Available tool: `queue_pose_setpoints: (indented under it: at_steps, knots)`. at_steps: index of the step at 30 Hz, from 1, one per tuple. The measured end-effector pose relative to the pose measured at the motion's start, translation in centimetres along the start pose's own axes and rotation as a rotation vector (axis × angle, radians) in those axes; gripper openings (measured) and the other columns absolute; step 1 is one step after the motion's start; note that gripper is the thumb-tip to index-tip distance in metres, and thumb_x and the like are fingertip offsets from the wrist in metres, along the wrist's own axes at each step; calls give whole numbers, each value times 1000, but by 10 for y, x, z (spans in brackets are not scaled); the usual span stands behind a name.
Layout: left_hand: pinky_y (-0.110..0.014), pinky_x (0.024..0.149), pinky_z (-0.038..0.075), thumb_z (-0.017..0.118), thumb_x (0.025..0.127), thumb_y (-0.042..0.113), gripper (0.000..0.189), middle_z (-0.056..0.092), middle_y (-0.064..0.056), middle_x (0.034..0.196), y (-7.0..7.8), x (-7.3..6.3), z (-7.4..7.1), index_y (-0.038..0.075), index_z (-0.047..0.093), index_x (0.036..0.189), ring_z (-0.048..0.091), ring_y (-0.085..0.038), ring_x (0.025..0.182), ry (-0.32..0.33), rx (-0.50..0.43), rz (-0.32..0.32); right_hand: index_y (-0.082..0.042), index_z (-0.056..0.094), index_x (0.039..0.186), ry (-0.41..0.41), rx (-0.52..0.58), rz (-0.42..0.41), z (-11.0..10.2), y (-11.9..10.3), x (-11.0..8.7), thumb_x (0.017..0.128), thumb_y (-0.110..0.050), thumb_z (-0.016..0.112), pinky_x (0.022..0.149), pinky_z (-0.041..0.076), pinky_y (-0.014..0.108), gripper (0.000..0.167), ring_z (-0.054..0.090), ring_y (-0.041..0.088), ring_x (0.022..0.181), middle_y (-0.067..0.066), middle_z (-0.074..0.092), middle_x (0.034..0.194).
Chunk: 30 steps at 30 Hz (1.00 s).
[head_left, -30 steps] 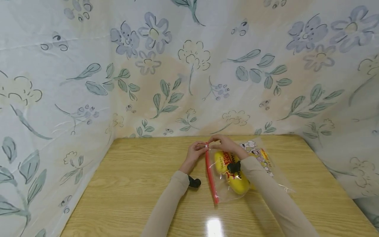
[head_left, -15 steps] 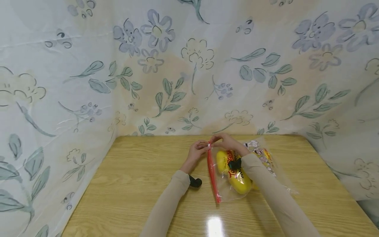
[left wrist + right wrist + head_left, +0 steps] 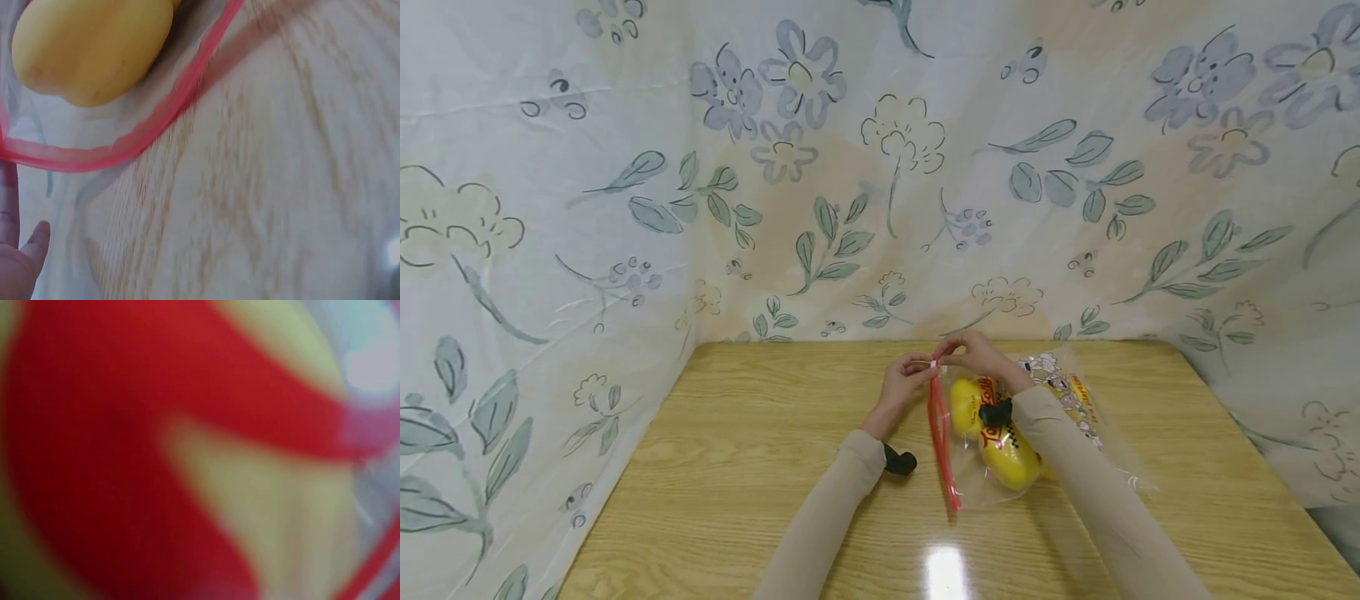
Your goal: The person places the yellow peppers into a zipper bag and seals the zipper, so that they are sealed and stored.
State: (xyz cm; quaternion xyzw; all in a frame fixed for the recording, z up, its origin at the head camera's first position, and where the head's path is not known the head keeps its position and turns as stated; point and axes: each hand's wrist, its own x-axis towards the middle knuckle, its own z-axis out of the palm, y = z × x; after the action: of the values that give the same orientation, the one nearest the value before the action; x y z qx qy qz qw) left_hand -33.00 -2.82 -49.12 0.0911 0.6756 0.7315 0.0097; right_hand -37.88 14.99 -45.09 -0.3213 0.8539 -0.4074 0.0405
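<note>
A clear zipper bag (image 3: 973, 496) with a red zip edge (image 3: 951, 479) lies on the table, printed with red lettering and cartoon figures. Smooth yellow fruit (image 3: 1011, 458) sits inside it. At the far end of the zip, by a small white slider (image 3: 933, 364), my left hand (image 3: 901, 385) pinches the edge. My right hand (image 3: 981, 358) pinches the same corner from the other side, its forearm crossing over the bag. In the left wrist view the red rim (image 3: 150, 134) bows apart below the fruit (image 3: 94, 50). Blurred red print (image 3: 94, 456) fills the right wrist view.
The wooden table (image 3: 737, 467) ends at a floral cloth (image 3: 820, 167) hung behind and at the sides. Black wrist cameras sit at the left wrist (image 3: 900, 461) and right wrist (image 3: 997, 413).
Both hands and the bag's far corner have shifted slightly right and up in view, which itself moved a little. The two red zip strips now show more of a gap between them.
</note>
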Motion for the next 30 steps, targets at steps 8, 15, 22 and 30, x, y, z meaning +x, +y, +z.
queue_pose_setpoints:
  at_steps: [8,15,22,30]
  knots:
    - [-47,79,50,68,82,2,27,68,-20,93,4,-5,5,-8,62,106,62,-12,78,33,21,11,-8,70,92,9,-4,5,-1,4,-1,86,-8,65,90,45,49,7,60,24,92,5,68,89]
    - [-29,71,51,69,82,5,24,68,-20,93,-18,1,7,-3,64,104,60,-8,76,54,39,23,-7,70,95,22,-17,18,-3,5,-3,87,-9,64,90,45,50,10,60,26,95,6,69,92]
    - [-27,62,46,70,81,8,24,69,-13,88,-22,-1,8,-1,65,103,60,-6,74,67,57,11,-5,70,96,33,-37,15,-4,3,-5,87,-7,64,88,46,49,11,61,27,94,8,69,93]
    - [-27,66,48,70,81,5,25,67,-21,93,-21,-2,6,-5,64,103,60,-8,76,55,57,50,-4,67,99,17,-5,-6,-2,5,-5,89,-10,61,86,47,45,13,59,24,92,9,67,94]
